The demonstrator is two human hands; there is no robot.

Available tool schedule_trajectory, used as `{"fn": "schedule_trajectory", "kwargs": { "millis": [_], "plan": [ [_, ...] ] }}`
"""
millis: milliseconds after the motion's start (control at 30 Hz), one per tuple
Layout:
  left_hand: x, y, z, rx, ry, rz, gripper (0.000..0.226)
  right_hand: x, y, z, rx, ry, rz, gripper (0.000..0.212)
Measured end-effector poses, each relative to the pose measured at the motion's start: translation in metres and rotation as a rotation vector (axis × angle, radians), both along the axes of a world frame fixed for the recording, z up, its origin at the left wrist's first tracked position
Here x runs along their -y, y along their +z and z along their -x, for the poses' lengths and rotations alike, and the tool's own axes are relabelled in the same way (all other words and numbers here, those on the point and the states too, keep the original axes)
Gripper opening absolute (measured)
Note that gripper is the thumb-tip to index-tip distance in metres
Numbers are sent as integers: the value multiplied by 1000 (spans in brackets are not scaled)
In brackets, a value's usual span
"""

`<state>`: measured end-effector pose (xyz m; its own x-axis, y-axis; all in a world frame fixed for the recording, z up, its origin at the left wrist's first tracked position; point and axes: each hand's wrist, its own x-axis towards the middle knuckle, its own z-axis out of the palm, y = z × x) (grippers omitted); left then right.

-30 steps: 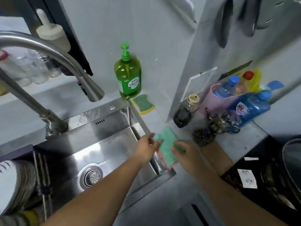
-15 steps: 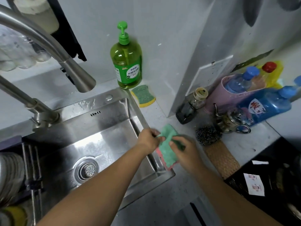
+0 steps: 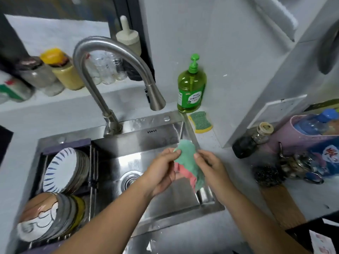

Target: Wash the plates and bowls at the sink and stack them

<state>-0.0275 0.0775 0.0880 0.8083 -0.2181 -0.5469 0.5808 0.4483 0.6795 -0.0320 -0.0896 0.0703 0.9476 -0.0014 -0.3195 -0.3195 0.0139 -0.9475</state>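
1. Steel sink (image 3: 174,200) is sitting in a grey worktop (image 3: 216,140).
2. Plates (image 3: 60,171) and bowls (image 3: 40,217) are standing stacked on edge in its left rack (image 3: 93,162).
3. Left hand (image 3: 161,173) and right hand (image 3: 211,167) are each pinching a cloth (image 3: 186,154) above the basin; washing is probably finishing.

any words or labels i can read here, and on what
No text can be quoted.
Label on soap bottle: print blurred, unreadable.
Label on blue bottle: red character, cut off and blurred.
Label on jar: red and green, blurred.
Print on paper: pink, too small.
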Motion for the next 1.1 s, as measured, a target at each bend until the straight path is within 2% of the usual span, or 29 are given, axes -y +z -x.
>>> {"fn": "schedule_trajectory", "kwargs": {
  "millis": [100,200,300,400,500,600,700,933,1033,1100],
  "plan": [
    [-43,24,20,41,55,-15,11,-41,16,-2,-30,100,-63,19],
    [-91,40,45,71,185,-169,15,-91,33,3,-136,240,-125,50],
    [-136,49,70,105,300,-330,21,-138,43,15,-192,330,-186,38],
    [-184,51,95,113,346,-424,17,-188,58,31,-276,422,-326,38],
    [-230,48,112,144,354,-448,11,-235,63,41,-303,442,-411,33],
    [-271,45,123,145,361,-463,4,-273,62,47,-288,413,-430,41],
    [-318,32,135,135,336,-570,6,-305,53,54,-262,397,-387,41],
    [-388,-1,132,127,288,-787,20,-350,44,59,-132,224,-18,22],
    [-404,-16,121,54,269,-819,27,-362,34,53,-114,125,122,23],
    [-410,-25,114,-20,262,-830,35,-369,30,47,-94,84,146,20]
  ]
}}
